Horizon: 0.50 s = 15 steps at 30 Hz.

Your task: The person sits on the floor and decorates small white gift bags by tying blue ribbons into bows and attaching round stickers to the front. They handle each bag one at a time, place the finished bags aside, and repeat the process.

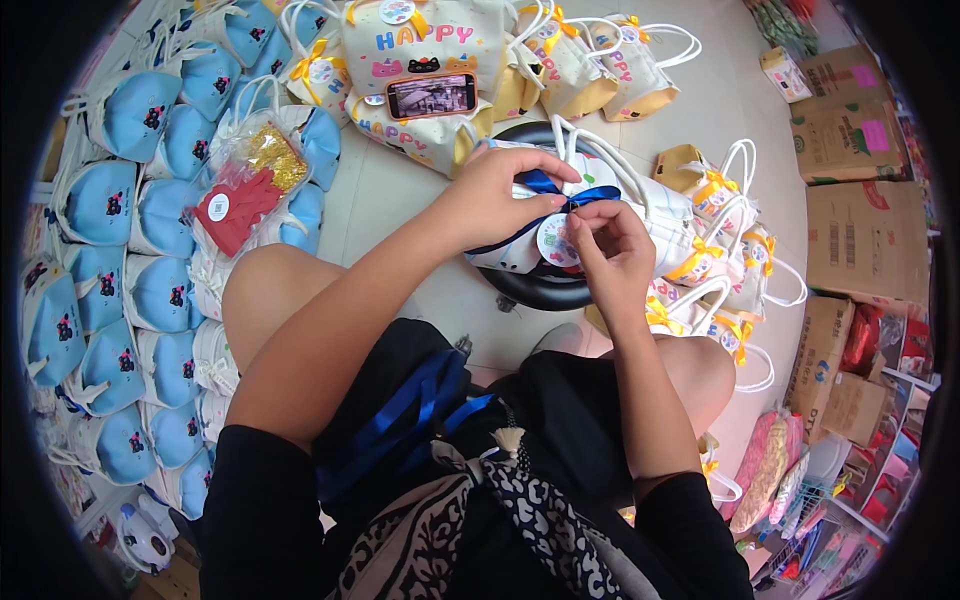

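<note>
A white gift bag (655,215) with white handles lies on a black round stool (535,287) in front of me. A dark blue ribbon (575,197) crosses the bag, and a round paper tag (553,243) hangs from it. My left hand (497,192) pinches the ribbon at the bag's top. My right hand (607,247) holds the ribbon's end next to the tag. More blue ribbons (400,420) lie across my lap.
Many blue-and-white bags (130,250) are stacked on the left. Cream bags with yellow bows (560,60) stand at the back, with a phone (431,95) on one. More yellow-bow bags (730,270) sit right, beside cardboard boxes (860,240). A clear packet (245,185) holds red and gold items.
</note>
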{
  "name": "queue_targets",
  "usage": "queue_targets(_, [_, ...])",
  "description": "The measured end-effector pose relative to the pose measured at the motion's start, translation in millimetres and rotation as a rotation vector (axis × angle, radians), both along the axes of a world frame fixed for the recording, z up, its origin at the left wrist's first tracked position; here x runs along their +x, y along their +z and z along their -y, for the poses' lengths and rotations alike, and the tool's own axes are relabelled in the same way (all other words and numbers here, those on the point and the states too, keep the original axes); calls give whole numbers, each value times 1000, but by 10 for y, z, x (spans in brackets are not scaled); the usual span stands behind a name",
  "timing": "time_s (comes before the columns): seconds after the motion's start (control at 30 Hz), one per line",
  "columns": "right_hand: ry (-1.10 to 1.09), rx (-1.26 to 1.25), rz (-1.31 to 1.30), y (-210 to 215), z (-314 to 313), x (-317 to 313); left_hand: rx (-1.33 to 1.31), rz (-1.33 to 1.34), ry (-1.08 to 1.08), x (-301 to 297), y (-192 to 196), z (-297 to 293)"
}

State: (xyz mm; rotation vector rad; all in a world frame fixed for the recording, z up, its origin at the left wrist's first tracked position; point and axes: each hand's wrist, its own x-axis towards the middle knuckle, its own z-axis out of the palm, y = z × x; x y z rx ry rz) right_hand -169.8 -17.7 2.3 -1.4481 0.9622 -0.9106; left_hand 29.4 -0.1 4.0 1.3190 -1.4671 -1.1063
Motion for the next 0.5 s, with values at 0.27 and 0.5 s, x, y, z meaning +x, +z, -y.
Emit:
queue_targets(0.27, [15,2,13,29,-3,4,84,-111,-9,-6,91,-23])
queue_targets(0.5, [31,8,4,37,-7,-9,63,-141,-11,-3,81,-25])
